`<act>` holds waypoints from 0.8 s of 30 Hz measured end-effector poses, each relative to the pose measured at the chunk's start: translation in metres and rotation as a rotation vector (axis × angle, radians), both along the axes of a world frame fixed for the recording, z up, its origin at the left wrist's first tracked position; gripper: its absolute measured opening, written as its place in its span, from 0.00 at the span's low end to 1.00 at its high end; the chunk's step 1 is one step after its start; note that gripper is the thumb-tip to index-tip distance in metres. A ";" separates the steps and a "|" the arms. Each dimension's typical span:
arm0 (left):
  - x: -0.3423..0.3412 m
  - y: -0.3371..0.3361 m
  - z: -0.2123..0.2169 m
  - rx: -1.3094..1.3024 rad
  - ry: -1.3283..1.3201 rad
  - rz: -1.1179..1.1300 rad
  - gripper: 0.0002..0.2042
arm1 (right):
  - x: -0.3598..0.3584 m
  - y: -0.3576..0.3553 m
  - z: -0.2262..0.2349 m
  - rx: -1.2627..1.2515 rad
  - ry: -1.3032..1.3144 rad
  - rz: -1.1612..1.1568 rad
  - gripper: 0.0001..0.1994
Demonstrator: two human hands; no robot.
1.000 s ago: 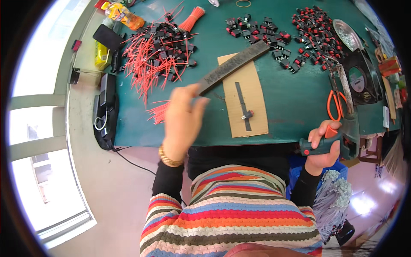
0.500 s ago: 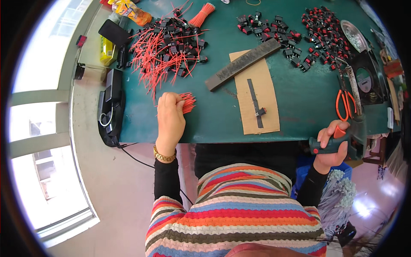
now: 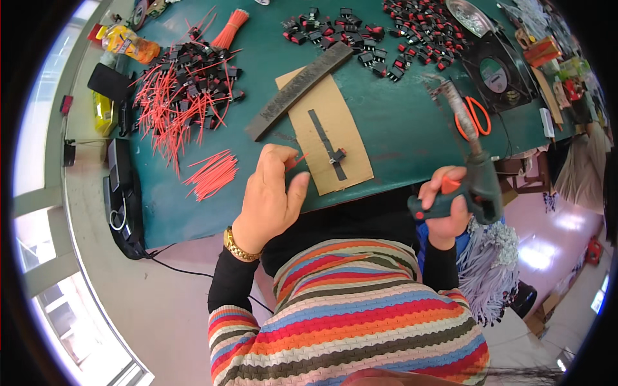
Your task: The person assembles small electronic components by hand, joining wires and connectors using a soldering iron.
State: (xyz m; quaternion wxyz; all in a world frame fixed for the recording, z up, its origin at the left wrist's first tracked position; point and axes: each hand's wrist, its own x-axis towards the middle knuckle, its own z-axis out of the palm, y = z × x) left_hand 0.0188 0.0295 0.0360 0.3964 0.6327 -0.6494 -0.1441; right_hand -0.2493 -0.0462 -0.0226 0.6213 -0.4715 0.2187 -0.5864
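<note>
My left hand (image 3: 270,193) pinches a short red wire (image 3: 297,158) at the near edge of the green table (image 3: 393,122), beside a tan cardboard sheet (image 3: 325,132). A small black switch part (image 3: 339,154) lies on a dark strip on that cardboard. My right hand (image 3: 444,202) grips a dark soldering gun (image 3: 473,174) with an orange trigger, its tip pointing up and away over the table edge. A small bundle of cut red wires (image 3: 212,174) lies just left of my left hand.
A heap of black switches with red wires (image 3: 187,90) sits far left. More black and red switches (image 3: 386,32) lie at the back. A long dark bar (image 3: 299,90), orange scissors (image 3: 475,116), a black fan (image 3: 499,71) and a bottle (image 3: 125,42) are also on the table.
My left hand moved from the red wire bundle at the left toward the cardboard, now holding one wire. My right hand raised the soldering gun slightly.
</note>
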 end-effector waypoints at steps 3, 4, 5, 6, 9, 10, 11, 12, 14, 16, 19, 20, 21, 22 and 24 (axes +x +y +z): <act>0.006 -0.004 -0.015 -0.098 -0.087 -0.092 0.08 | -0.003 0.020 -0.001 0.043 0.081 0.027 0.23; 0.004 -0.004 -0.016 -0.096 -0.083 -0.099 0.08 | -0.004 0.024 -0.004 0.046 0.084 0.021 0.23; 0.002 -0.005 -0.012 -0.058 -0.103 -0.113 0.07 | -0.005 0.028 -0.006 0.054 0.101 0.038 0.23; 0.000 -0.006 -0.010 -0.019 -0.124 -0.127 0.07 | -0.006 0.031 -0.008 0.063 0.118 0.056 0.22; -0.005 -0.008 -0.017 -0.061 -0.199 -0.143 0.07 | -0.006 0.039 -0.008 0.069 0.190 0.027 0.21; -0.007 -0.010 -0.017 -0.058 -0.196 -0.150 0.07 | -0.008 0.042 -0.010 0.082 0.203 0.042 0.21; -0.008 -0.014 -0.016 -0.167 -0.312 -0.193 0.08 | -0.009 0.045 -0.010 0.087 0.204 0.037 0.21; -0.008 -0.018 -0.015 -0.276 -0.428 -0.235 0.09 | -0.010 0.048 -0.009 0.101 0.235 0.037 0.21; -0.006 -0.025 -0.014 -0.311 -0.478 -0.304 0.10 | -0.013 0.053 -0.010 0.120 0.266 0.034 0.21; -0.005 -0.029 -0.017 -0.345 -0.526 -0.374 0.11 | -0.016 0.057 -0.010 0.095 0.300 0.079 0.21; -0.003 -0.029 -0.024 -0.343 -0.476 -0.369 0.11 | -0.015 0.062 -0.009 0.061 0.335 0.122 0.21; -0.003 -0.029 -0.023 -0.328 -0.466 -0.374 0.11 | -0.019 0.059 -0.011 -0.064 0.274 0.169 0.17; -0.004 -0.029 -0.023 -0.313 -0.455 -0.380 0.11 | -0.019 0.060 -0.009 -0.057 0.278 0.164 0.17; -0.005 -0.028 -0.025 -0.310 -0.449 -0.385 0.11 | -0.018 0.061 -0.003 -0.060 0.336 0.206 0.16; -0.006 -0.026 -0.027 -0.287 -0.421 -0.345 0.10 | -0.017 0.060 0.004 -0.084 0.442 0.264 0.15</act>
